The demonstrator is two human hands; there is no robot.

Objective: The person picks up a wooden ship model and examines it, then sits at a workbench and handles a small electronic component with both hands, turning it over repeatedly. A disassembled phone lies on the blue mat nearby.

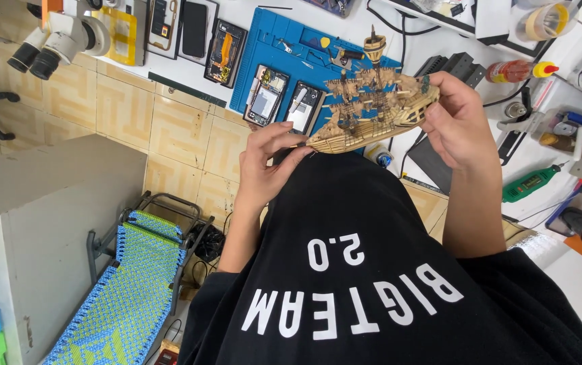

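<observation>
I hold a small wooden model sailing ship, with masts and rigging, in front of my chest over the edge of the workbench. My left hand pinches the ship's pointed end at the left with its fingertips. My right hand grips the hull's other end from the right. The ship is tilted, with its right end higher. My black shirt with white lettering fills the lower middle of the view.
A blue work mat on the white bench carries opened phones. A microscope stands at the top left. A green rotary tool, bottles and a tape roll lie at the right. Below left stand a grey cabinet and a blue-green woven folding chair.
</observation>
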